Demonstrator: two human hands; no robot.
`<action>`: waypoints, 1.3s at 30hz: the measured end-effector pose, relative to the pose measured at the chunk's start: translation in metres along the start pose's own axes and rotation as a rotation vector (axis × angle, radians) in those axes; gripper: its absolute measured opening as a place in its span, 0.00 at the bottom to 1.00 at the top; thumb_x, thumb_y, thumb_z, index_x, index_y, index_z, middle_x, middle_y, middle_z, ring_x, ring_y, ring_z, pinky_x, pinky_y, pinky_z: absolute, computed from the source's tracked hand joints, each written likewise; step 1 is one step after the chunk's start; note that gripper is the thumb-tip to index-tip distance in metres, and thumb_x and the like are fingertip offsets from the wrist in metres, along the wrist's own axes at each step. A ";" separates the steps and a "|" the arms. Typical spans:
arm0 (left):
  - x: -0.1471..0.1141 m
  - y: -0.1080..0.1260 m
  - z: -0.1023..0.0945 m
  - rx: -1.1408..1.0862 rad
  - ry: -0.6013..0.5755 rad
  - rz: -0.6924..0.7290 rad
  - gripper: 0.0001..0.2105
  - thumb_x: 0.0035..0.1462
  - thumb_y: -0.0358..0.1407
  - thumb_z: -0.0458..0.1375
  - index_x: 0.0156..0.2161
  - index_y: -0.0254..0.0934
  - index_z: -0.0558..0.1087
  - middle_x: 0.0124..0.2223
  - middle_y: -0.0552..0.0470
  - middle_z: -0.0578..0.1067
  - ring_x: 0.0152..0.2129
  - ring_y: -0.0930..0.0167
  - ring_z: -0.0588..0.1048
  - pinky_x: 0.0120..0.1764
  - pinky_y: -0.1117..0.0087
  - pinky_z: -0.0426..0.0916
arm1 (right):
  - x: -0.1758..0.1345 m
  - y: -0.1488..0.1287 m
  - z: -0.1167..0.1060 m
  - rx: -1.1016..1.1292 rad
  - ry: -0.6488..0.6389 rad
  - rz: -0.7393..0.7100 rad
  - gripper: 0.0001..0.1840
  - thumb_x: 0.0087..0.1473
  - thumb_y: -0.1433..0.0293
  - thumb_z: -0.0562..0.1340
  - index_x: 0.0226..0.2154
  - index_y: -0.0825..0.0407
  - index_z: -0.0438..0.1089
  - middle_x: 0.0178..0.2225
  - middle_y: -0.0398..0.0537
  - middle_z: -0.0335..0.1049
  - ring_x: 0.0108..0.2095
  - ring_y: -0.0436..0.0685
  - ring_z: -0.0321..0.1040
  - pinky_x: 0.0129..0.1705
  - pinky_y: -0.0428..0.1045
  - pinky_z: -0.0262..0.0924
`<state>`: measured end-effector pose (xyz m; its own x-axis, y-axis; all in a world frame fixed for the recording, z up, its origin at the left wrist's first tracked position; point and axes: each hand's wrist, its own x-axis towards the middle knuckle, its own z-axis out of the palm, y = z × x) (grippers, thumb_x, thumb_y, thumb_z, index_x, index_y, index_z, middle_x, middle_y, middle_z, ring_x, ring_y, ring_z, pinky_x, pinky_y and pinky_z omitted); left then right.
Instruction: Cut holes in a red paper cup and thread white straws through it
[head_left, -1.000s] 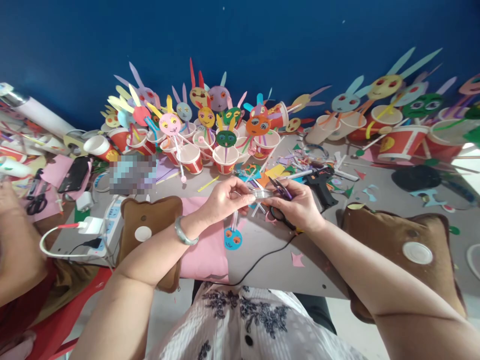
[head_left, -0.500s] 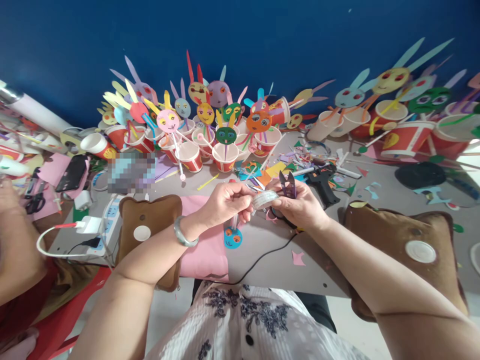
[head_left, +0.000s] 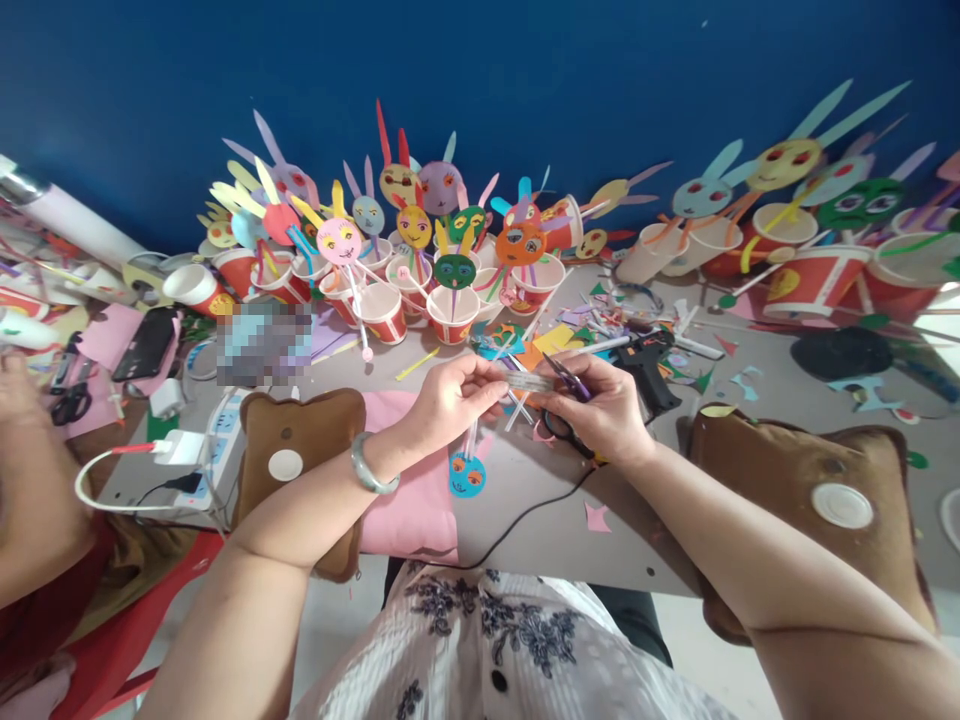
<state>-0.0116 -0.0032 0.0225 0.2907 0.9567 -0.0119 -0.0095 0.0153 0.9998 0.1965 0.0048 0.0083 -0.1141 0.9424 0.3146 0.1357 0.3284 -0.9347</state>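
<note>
Between my two hands is a pale, translucent band, which looks like a roll of clear tape seen edge-on. My left hand pinches its left end between thumb and fingers. My right hand grips its right end and also holds small dark snips, blades pointing up and left. Just below my left hand lies a blue paper face with orange eyes and pale strips above it. Scissors with black handles lie on the table, partly hidden behind my right hand.
Paper cups with paper rabbit faces line the back by the blue wall. A black glue gun lies right, its cord crossing the table. Brown cushions flank my arms, beside a power strip. Another person's arm is at left.
The band has turned from a curved, tilted pose to a flatter one. The snips in my right hand have swung from upright to pointing left.
</note>
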 end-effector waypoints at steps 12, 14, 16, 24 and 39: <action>-0.002 -0.003 -0.001 0.435 -0.019 0.215 0.07 0.67 0.35 0.52 0.35 0.38 0.65 0.27 0.55 0.75 0.23 0.74 0.75 0.29 0.72 0.68 | -0.009 -0.001 0.007 -0.066 0.007 -0.065 0.16 0.48 0.57 0.74 0.32 0.48 0.73 0.34 0.49 0.78 0.35 0.57 0.76 0.38 0.53 0.75; -0.003 -0.005 0.000 0.421 -0.036 0.208 0.07 0.68 0.35 0.51 0.35 0.39 0.63 0.26 0.55 0.74 0.23 0.73 0.75 0.30 0.71 0.69 | -0.009 -0.003 0.008 -0.048 0.013 -0.031 0.16 0.47 0.57 0.74 0.32 0.48 0.73 0.35 0.49 0.78 0.33 0.56 0.75 0.34 0.52 0.75; -0.003 -0.005 0.000 0.364 -0.051 0.169 0.07 0.68 0.35 0.50 0.36 0.40 0.61 0.25 0.56 0.73 0.22 0.73 0.74 0.29 0.70 0.69 | -0.009 -0.005 0.008 -0.025 0.014 0.006 0.17 0.46 0.56 0.75 0.31 0.49 0.73 0.34 0.49 0.78 0.28 0.53 0.73 0.27 0.50 0.73; -0.002 -0.001 0.001 -0.048 -0.157 -0.062 0.09 0.69 0.41 0.51 0.36 0.40 0.60 0.26 0.57 0.72 0.21 0.73 0.76 0.23 0.72 0.73 | -0.004 0.001 0.004 0.095 0.003 0.148 0.20 0.42 0.56 0.77 0.29 0.49 0.71 0.27 0.42 0.75 0.19 0.50 0.67 0.18 0.47 0.66; 0.001 -0.005 -0.007 0.790 -0.070 0.339 0.08 0.70 0.35 0.48 0.37 0.38 0.65 0.32 0.50 0.74 0.27 0.70 0.72 0.32 0.69 0.63 | -0.004 0.005 0.001 -0.178 -0.081 -0.275 0.08 0.50 0.69 0.72 0.34 0.47 0.75 0.34 0.48 0.79 0.36 0.58 0.78 0.38 0.52 0.75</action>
<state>-0.0184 -0.0006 0.0177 0.4509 0.8526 0.2643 0.5546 -0.4996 0.6654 0.1965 0.0024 0.0023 -0.2466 0.8113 0.5300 0.2578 0.5822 -0.7711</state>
